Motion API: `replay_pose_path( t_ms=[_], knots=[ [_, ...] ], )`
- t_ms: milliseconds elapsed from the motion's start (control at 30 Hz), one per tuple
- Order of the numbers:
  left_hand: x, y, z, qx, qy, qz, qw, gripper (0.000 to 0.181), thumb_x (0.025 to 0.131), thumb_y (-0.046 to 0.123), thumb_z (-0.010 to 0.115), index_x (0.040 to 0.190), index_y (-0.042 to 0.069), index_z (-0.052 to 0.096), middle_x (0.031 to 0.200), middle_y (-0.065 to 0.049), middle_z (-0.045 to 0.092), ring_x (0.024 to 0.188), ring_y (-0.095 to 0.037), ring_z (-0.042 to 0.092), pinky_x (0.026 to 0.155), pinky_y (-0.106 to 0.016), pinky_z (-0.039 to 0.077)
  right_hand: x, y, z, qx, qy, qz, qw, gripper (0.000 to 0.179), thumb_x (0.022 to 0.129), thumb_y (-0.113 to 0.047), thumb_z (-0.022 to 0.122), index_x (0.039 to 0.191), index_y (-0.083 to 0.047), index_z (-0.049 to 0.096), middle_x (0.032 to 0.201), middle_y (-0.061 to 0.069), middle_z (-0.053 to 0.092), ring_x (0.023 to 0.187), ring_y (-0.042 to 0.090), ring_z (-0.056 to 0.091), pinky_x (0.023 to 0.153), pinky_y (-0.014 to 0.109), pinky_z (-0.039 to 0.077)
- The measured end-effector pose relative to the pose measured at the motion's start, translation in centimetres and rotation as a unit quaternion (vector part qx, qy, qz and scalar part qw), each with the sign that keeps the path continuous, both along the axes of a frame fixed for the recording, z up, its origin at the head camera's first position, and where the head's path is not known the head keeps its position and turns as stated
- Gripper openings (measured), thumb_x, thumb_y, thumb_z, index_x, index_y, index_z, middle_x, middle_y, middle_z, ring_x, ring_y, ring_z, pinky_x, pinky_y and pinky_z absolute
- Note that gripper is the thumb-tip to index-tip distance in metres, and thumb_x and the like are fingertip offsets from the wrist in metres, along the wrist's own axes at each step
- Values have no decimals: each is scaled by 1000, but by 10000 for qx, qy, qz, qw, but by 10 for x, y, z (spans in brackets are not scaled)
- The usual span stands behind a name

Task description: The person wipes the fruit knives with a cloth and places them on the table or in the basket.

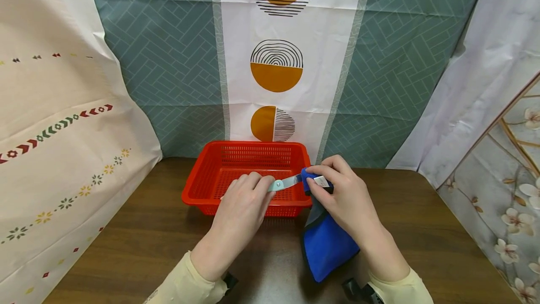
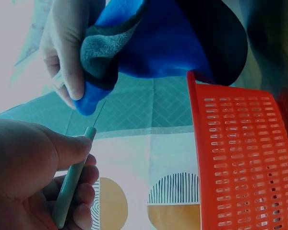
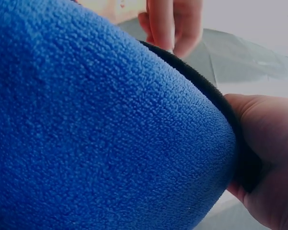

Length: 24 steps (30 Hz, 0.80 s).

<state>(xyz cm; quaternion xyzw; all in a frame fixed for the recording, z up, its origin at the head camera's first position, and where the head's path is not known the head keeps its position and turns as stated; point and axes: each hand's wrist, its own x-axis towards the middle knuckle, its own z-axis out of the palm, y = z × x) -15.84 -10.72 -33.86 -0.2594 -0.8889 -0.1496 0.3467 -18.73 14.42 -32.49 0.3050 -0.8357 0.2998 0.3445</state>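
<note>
My left hand (image 1: pixel 245 203) grips the pale green handle of a folding knife (image 1: pixel 278 185), its blade out and pointing right. In the left wrist view the thin blade edge shows between the handle (image 2: pixel 73 184) and the cloth. A blue and grey towel with dark edging (image 1: pixel 329 245) hangs from my right hand (image 1: pixel 343 193), which pinches a folded part of it over the blade's tip end. A white label (image 1: pixel 321 181) shows on that fold. From the right wrist, the blue pile of the towel (image 3: pixel 105 124) fills most of the view.
Just behind and below the hands, a red perforated plastic basket (image 1: pixel 198 172) stands on the brown wooden table (image 1: pixel 139 229). Patterned cloths hang behind it and along both sides.
</note>
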Motion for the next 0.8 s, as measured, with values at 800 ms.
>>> replay_pose_path(
  t_ms=[800],
  knots=[
    [5, 4, 1, -147, 179, -58, 9997, 38, 93, 14, 91, 126, 10, 73, 100, -4, 71, 82, -22, 65, 67, -33, 52, 9, -25, -7, 315, 427, 394, 9978, 29, 87, -5, 94, 113, -10, 84, 106, 2, 63, 77, 10, 62, 65, 27, 59]
  ],
)
